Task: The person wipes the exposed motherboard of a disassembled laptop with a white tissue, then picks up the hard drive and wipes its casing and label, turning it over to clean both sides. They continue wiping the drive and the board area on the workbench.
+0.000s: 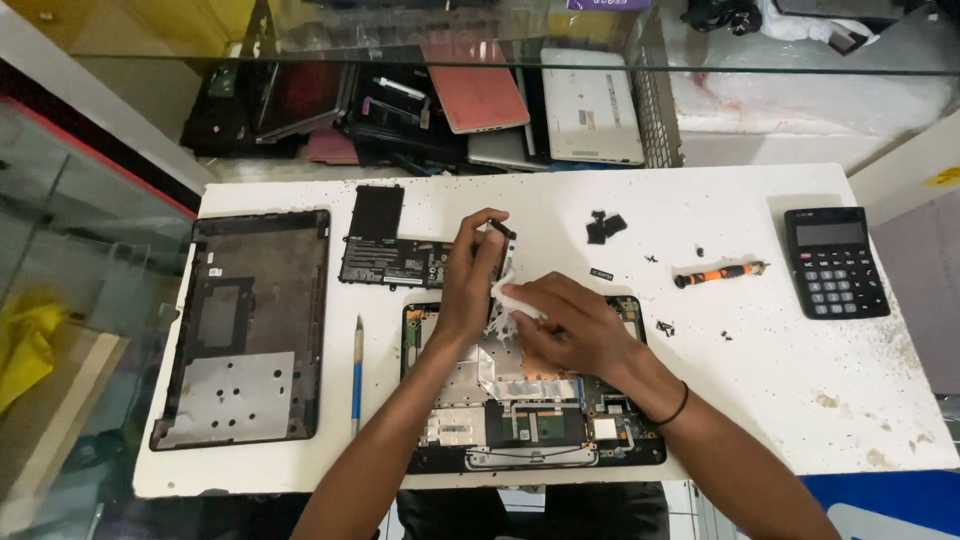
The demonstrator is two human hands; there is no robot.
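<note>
Head view shows the left hand [468,280] pinching a small dark stick-like part [500,232] by its edges above the opened laptop base [535,420], while the right hand [570,325] is closed around a crumpled white wipe [505,298] pressed against that part, though whether it is cloth or paper is hard to tell. Thin, stiff and light, the part looks fragile, so an edge grip seems safest; the wipe is soft and will bunch under any pinch. A detached bottom cover [250,330], battery [385,240], orange screwdriver [718,273] and calculator [835,262] lie on the white table [780,400].
</note>
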